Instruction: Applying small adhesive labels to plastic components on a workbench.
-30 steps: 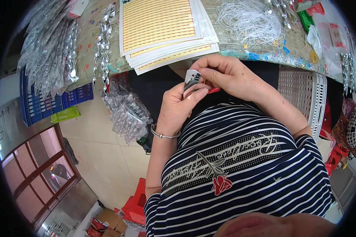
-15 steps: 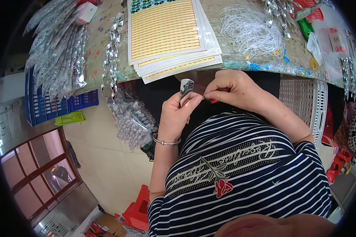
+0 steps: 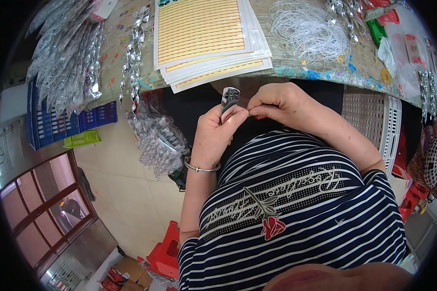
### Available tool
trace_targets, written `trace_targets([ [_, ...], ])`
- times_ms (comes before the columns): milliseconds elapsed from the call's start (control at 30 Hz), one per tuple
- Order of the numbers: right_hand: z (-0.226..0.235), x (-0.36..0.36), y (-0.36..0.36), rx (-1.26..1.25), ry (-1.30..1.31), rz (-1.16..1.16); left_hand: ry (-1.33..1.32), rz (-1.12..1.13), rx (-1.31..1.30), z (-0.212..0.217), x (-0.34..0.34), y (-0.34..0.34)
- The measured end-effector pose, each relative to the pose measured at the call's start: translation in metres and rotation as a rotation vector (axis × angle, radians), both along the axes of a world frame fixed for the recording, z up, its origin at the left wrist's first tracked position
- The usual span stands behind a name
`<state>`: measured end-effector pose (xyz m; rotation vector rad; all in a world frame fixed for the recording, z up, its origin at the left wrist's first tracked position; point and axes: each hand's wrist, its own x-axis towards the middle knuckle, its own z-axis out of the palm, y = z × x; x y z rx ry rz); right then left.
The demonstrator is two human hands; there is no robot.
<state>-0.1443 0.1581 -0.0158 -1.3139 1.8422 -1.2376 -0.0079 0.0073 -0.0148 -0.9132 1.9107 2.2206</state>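
My left hand (image 3: 218,127) is closed around a shiny silver strip (image 3: 230,97), whose rounded, dark-patterned end stands up above the fingers. At its thumb tip, my right hand (image 3: 282,103) pinches with thumb and forefinger, almost touching the left thumb. Whatever sits between the right fingertips is too small to make out. A bit of red shows just under the right fingers. Both hands are held in front of my body, just short of the table's near edge.
On the table (image 3: 315,73) lie a stack of yellow-lined sheets (image 3: 199,34), a tangle of white string (image 3: 308,34), twisted silver strips (image 3: 132,53) and a heap of bagged silver pieces (image 3: 68,58). Below are blue crates (image 3: 58,123), a white basket (image 3: 374,121) and a red stool (image 3: 165,254).
The view has shifted slightly. The silver strip's end has tilted a little, and both hands stay together with the right still pinching near the left thumb.
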Motion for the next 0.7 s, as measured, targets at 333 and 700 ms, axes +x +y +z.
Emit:
trace_targets([
  [333,0.012,0.005,0.001,-0.016,-0.370,-0.243,0.215,0.055,0.070,-0.007,0.002,-0.001],
  [700,0.014,0.008,-0.007,-0.005,-0.271,-0.215,0.249,0.077,0.067,-0.006,0.003,0.000],
])
